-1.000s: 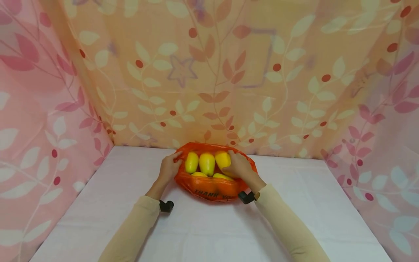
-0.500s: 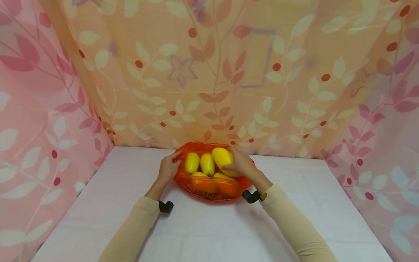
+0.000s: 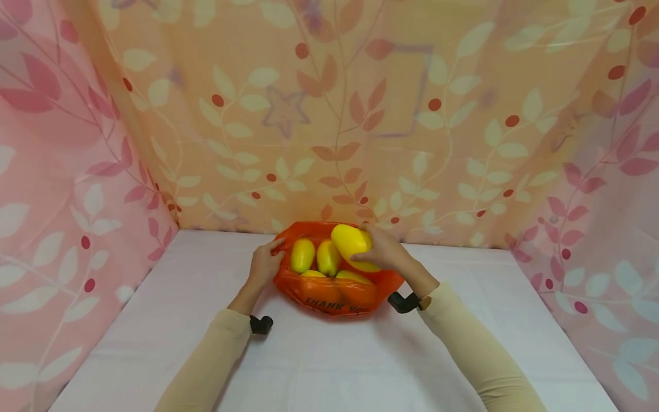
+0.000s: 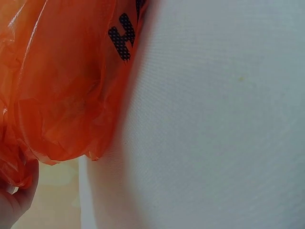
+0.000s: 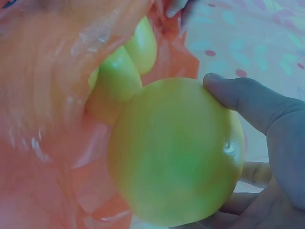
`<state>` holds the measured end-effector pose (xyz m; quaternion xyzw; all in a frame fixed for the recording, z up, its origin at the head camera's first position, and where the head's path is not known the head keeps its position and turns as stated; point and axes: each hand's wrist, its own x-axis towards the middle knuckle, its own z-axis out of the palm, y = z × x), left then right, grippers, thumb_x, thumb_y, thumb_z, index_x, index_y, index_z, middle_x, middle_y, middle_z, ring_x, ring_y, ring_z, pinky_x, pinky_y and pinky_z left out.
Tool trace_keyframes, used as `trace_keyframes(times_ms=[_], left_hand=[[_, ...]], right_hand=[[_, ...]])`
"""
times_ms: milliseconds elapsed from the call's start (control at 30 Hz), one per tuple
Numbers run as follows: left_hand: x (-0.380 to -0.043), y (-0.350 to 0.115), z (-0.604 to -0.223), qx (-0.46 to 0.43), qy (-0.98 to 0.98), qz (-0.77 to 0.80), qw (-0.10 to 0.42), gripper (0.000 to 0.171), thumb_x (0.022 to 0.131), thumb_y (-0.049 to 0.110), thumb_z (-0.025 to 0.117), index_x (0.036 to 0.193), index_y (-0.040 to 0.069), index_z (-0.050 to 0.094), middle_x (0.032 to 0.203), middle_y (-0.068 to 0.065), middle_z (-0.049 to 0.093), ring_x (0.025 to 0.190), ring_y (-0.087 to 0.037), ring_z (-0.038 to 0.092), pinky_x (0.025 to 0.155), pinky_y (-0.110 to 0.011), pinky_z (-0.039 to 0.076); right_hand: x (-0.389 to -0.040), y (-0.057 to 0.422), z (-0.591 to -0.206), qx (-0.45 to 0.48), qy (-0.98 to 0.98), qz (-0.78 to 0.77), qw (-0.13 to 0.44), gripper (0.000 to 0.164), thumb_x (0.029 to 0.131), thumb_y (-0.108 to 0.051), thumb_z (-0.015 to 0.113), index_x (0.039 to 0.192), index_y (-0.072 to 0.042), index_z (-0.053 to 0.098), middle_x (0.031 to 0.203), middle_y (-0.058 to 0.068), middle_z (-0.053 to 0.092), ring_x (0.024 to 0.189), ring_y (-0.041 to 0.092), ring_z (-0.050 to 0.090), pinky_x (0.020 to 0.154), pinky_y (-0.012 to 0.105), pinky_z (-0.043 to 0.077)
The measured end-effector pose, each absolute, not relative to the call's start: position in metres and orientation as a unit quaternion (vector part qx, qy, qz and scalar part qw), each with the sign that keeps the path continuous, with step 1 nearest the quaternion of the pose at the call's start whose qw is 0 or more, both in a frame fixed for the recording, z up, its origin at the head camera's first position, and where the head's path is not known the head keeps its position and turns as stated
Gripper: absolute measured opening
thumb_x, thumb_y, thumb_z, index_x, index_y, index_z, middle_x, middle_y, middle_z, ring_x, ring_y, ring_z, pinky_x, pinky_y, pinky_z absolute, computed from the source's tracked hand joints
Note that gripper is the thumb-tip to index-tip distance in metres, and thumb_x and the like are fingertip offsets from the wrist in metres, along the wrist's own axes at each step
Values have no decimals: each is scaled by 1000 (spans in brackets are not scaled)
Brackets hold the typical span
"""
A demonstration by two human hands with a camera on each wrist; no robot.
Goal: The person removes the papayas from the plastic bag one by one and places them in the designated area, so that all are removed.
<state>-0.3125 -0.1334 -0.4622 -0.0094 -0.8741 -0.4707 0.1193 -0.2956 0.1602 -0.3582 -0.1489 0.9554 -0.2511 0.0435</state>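
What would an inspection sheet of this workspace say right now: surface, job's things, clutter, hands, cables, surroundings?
Surface: white-covered table, lightly creased.
Job's things: orange plastic bag, mouth open, dark lettering on its front; yellow mango held at the opening; other mangoes inside.
Clutter: nothing seen.
Hands: left hand grips the bag's left edge; right hand holds the yellow mango.
Cables: nothing seen.
Surroundings: leaf-patterned sheets behind and at both sides.

Plain beige cloth on both arms here, a long left sleeve (image 3: 208,355) and a matching right sleeve (image 3: 479,343), the latter creasing into fine folds! Each wrist sports a small, black, angular attachment (image 3: 261,325), and the hands (image 3: 265,266) are bare!
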Motion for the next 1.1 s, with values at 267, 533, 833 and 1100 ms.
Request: trace_keyframes(times_ms=[267, 533, 833, 1100], left_hand=[[-314, -134, -462, -7, -872, -476, 114, 39, 92, 6, 60, 131, 4, 62, 114, -26, 67, 52, -13, 33, 50, -22, 31], [-312, -134, -463, 0, -871, -477, 119, 39, 91, 6, 61, 130, 5, 63, 110, -25, 68, 55, -16, 35, 52, -23, 32], [-312, -136, -465, 0, -871, -480, 110, 39, 92, 6, 60, 131, 5, 61, 128, -24, 62, 56, -16, 36, 53, -23, 33], [-312, -137, -467, -1, -869, -483, 111, 39, 92, 6, 60, 131, 5, 61, 108, -25, 67, 48, -11, 33, 49, -21, 31]], right_hand=[[-298, 170, -347, -141, 953, -262, 52, 83, 79, -36, 79, 146, -11, 38, 131, 15, 56, 105, 30, 57, 87, 42, 55], [-301, 181, -333, -138, 956, -254, 46, 83, 79, -39, 78, 144, -5, 40, 126, 18, 59, 103, 32, 57, 87, 43, 54], [-306, 196, -326, -124, 956, -262, 39, 82, 80, -39, 77, 144, -6, 38, 128, 20, 57, 104, 34, 58, 85, 43, 55], [-311, 211, -323, -117, 957, -264, 31, 82, 80, -37, 77, 144, -3, 38, 131, 24, 54, 105, 36, 57, 86, 44, 56]])
